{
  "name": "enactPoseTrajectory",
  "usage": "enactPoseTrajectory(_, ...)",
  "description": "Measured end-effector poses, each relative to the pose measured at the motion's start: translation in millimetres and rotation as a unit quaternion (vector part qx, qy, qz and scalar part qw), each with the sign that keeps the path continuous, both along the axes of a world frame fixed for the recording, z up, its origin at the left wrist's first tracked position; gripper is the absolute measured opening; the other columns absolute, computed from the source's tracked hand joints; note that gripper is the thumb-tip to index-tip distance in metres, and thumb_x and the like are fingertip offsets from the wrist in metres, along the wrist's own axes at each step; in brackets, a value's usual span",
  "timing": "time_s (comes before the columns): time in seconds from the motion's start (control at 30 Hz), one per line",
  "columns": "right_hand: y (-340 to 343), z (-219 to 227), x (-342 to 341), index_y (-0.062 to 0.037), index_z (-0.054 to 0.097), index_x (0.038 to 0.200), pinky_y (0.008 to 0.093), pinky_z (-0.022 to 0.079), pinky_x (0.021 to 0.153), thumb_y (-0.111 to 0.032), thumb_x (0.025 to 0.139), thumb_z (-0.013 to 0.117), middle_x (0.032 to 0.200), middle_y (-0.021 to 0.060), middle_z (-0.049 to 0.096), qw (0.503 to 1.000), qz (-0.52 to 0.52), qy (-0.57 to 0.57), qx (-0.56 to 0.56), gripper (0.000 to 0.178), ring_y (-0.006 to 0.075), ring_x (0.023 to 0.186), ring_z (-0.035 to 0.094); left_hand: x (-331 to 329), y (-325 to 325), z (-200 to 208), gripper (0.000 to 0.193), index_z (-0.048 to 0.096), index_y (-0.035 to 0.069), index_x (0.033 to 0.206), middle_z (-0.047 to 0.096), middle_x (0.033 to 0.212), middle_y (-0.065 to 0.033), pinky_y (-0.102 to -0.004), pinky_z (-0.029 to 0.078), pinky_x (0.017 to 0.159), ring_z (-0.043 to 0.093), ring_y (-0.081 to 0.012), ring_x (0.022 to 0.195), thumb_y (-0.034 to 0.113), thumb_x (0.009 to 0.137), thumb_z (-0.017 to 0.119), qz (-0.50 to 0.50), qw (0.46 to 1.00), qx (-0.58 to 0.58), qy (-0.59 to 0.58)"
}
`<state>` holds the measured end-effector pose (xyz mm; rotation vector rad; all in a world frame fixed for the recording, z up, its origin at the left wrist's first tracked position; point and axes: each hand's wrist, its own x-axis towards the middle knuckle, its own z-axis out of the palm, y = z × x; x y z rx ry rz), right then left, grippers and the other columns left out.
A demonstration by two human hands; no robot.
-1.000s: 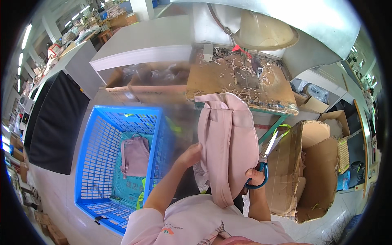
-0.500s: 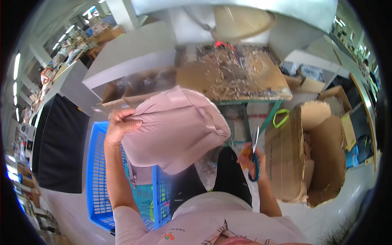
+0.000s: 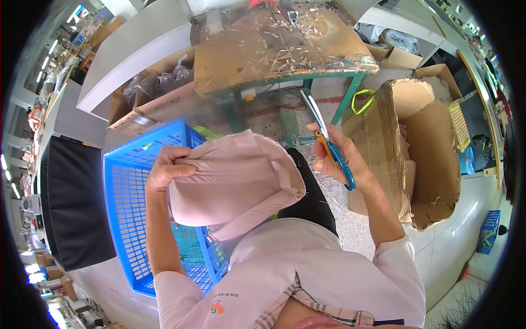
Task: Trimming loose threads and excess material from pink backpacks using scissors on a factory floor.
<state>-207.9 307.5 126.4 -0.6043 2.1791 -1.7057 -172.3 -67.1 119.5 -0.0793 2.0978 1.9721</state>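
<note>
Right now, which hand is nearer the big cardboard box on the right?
Right. The right hand, holding blue-handled scissors, is just left of the cardboard box; the left hand, gripping pink fabric, is farther left.

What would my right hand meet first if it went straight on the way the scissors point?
Probably the front edge of the worktable: the scissors in your right hand point toward it, blades leading. Depth is unclear in this single view, so they might pass under it instead.

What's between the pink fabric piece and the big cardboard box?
In the head view, the right hand holding scissors and a dark-trousered leg show between them.
</note>
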Motion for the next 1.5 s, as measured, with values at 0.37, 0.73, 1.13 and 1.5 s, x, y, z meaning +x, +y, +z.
enactPoseTrajectory(0.37,2.0,-26.9,23.1,-0.0098,0.043,0.121,0.0252,0.039,0.065,-0.043,0.06,0.075,0.083,0.002,0.047,0.998,0.048,-0.028,0.001,0.077,0.012,0.073,0.044,11.1,-12.6,-11.9,0.037,0.064,-0.006,0.079,0.063,0.08,-0.0148,-0.039,0.035,0.09,0.058,-0.0273,0.075,0.013,0.048,0.071,-0.093,0.986,0.057,0.126)
enactPoseTrajectory(0.73,-5.4,-36.8,46.7,-0.0125,0.046,0.115,0.0362,0.045,0.067,-0.012,0.067,0.067,0.089,0.0116,0.052,0.979,0.067,0.149,0.119,0.052,0.0294,0.083,0.053,29.9,-32.0,-31.8,0.038,0.065,-0.005,0.077,0.061,0.074,-0.0164,-0.0316,0.041,0.067,0.056,-0.0227,0.068,0.019,0.048,0.074,0.011,0.975,0.1,0.2)
enactPoseTrajectory(1.13,-23.5,-47.5,45.0,-0.0091,0.05,0.107,0.0331,0.045,0.056,-0.048,0.055,0.073,0.076,0.0097,0.049,0.954,0.039,0.29,0.064,0.069,0.0255,0.067,0.051,40.9,-44.8,-41.9,0.041,0.064,-0.005,0.082,0.062,0.084,-0.0167,-0.0313,0.044,0.073,0.058,-0.0218,0.074,0.019,0.051,0.074,0.048,0.97,0.142,0.192)
enactPoseTrajectory(1.5,-36.3,-50.6,42.8,-0.0067,0.055,0.094,0.0326,0.044,0.05,-0.052,0.055,0.07,0.064,0.0091,0.054,0.951,0.029,0.301,0.063,0.061,0.0247,0.059,0.055,48.9,-62.1,-60.7,0.045,0.063,-0.007,0.083,0.063,0.084,-0.0148,-0.0305,0.044,0.072,0.058,-0.0201,0.075,0.021,0.049,0.074,0.091,0.961,0.163,0.205)
